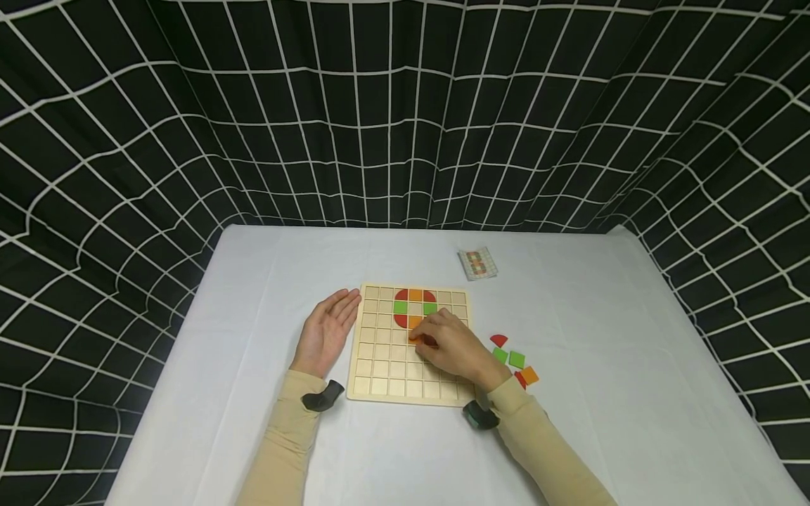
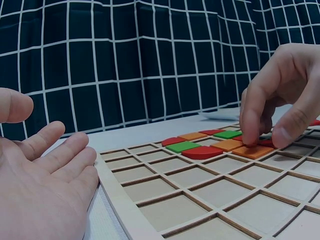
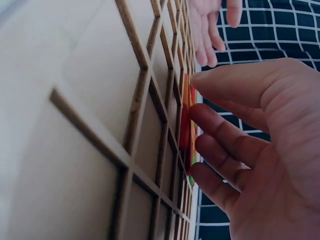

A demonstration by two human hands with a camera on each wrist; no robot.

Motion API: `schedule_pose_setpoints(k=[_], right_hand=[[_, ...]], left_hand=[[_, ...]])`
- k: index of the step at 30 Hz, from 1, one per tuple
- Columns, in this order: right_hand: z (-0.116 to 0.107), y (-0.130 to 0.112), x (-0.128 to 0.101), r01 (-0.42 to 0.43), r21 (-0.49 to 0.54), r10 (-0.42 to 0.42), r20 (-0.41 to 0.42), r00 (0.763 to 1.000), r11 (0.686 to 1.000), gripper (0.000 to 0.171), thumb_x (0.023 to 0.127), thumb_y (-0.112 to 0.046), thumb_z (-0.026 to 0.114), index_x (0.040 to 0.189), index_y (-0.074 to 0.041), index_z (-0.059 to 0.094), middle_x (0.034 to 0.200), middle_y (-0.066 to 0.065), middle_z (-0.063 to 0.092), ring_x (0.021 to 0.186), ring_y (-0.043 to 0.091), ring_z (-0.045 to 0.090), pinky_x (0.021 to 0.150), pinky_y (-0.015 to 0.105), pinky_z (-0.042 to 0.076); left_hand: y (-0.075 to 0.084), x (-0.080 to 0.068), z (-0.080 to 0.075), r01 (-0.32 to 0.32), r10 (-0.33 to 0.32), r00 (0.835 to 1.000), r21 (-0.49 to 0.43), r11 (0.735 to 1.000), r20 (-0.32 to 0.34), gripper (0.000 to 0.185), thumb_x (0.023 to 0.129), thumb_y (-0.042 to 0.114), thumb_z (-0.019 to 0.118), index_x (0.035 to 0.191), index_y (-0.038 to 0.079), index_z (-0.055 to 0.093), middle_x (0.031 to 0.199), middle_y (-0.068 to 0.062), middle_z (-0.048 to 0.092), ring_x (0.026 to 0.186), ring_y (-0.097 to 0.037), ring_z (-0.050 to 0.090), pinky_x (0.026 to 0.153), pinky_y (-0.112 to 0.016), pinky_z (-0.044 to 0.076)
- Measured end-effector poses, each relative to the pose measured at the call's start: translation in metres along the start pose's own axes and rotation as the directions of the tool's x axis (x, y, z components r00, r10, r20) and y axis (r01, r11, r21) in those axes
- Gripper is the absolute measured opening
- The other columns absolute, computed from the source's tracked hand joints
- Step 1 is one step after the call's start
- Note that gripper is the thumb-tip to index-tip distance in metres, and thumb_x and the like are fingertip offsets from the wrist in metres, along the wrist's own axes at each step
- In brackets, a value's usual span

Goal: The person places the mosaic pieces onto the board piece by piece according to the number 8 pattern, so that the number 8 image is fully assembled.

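Left wrist: three orange tiles (image 2: 252,152)

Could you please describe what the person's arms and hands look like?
The left sleeve and right sleeve are long, plain and beige. A small dark device is worn at each wrist. The left hand and right hand are bare, with no gloves, rings or cables visible.

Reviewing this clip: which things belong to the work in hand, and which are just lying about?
In the work:
gridded board
orange tile held by the right hand
set tiles in the board
loose tiles right of the board
patterned card, probably a reference

Just surroundings (nothing stray stands out):
white tablecloth
checked curtain
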State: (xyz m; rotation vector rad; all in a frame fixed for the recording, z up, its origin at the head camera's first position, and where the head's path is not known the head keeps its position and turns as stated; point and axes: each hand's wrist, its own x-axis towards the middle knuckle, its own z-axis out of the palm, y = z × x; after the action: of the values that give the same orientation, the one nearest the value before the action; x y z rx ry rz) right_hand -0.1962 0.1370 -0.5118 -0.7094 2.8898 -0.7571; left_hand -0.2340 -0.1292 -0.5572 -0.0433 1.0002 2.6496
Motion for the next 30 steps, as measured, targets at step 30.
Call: schedule_pose_setpoints(k=[30], right_hand=[[-0.038,0.021,-0.016,-0.091,0.284,0.108,-0.045,0.993,0.954,0.026,0.097,-0.012,0.067,0.123,-0.010,0.067,0.123,0.005,0.067,0.111,0.025,0.058,0.095,0.045,0.058]], left_hand=[[-0.001,0.000,0.000,0.005,-0.005,1.000,-0.030,1.000,-0.004,0.054,0.113,0.027,0.030,0.154,-0.004,0.016,0.166,-0.020,0.022,0.157,-0.028,0.024,0.131,-0.031,0.025]])
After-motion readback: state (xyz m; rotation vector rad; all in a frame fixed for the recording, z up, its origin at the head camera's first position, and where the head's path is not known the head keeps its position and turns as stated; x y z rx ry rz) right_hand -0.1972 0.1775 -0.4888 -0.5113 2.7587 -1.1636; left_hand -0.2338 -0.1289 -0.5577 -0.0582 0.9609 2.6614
